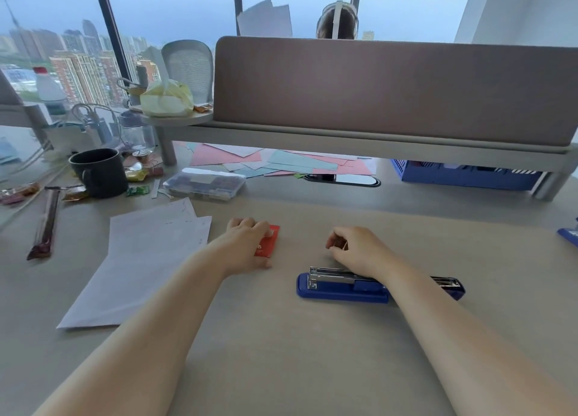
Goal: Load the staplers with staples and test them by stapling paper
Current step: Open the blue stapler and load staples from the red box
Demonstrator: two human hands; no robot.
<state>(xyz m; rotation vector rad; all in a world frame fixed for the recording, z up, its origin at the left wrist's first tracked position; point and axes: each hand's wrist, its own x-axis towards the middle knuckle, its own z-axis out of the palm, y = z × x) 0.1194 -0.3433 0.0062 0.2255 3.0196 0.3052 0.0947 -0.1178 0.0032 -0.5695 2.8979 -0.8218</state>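
Observation:
A blue stapler (pixel 341 286) lies on the desk with its top swung open, the metal staple channel exposed. My right forearm crosses over its rear half. My right hand (pixel 359 250) hovers just behind the stapler with fingers curled, pinching something small that I cannot make out. My left hand (pixel 247 243) rests on a small red staple box (pixel 268 242) and grips it against the desk. A loose stack of white paper (pixel 144 259) lies to the left of my left arm. A second blue stapler (pixel 569 234) pokes in at the right edge.
A black mug (pixel 100 172), a clear plastic case (pixel 205 183), snack wrappers and a long dark packet (pixel 45 225) crowd the left rear. Coloured paper sheets (pixel 281 162) and a blue basket (pixel 463 175) sit under the raised shelf with its grey divider (pixel 391 87).

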